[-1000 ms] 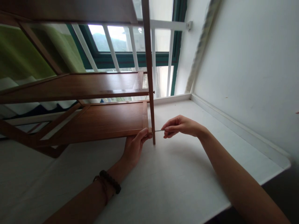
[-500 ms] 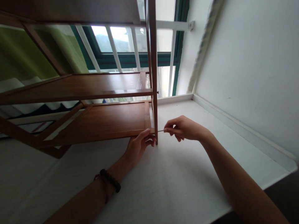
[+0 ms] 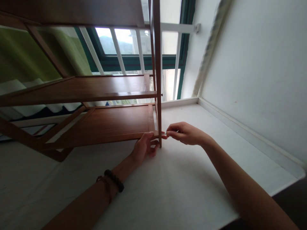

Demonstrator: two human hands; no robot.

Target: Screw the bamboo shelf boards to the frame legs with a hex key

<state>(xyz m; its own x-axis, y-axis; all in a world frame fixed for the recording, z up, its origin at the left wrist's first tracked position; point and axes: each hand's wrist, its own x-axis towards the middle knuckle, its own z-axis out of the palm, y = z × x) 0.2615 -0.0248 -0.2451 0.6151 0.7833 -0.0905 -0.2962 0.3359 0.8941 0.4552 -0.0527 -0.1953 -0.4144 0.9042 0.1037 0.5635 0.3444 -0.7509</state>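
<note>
A brown wooden shelf rack [image 3: 103, 123] stands on a white surface [image 3: 182, 185], with its front right upright post [image 3: 157, 73] near the middle of the view. My left hand [image 3: 144, 147] grips the front right corner of the lowest shelf board from below, fingers curled around it. My right hand [image 3: 183, 133] is pinched on a thin metal screw or pin [image 3: 164, 133], its tip against the post at the height of that board. A dark bead bracelet [image 3: 112, 182] sits on my left wrist.
A white wall [image 3: 259, 73] runs along the right, with a raised ledge at its foot. Behind the rack are a green-framed window with white bars [image 3: 134, 48] and a green cloth [image 3: 28, 54] at the left. The surface's edge drops off at the lower right.
My right hand has moved left toward the post, so much less of the metal piece shows between fingers and wood. My left hand has shifted slightly under the shelf corner.
</note>
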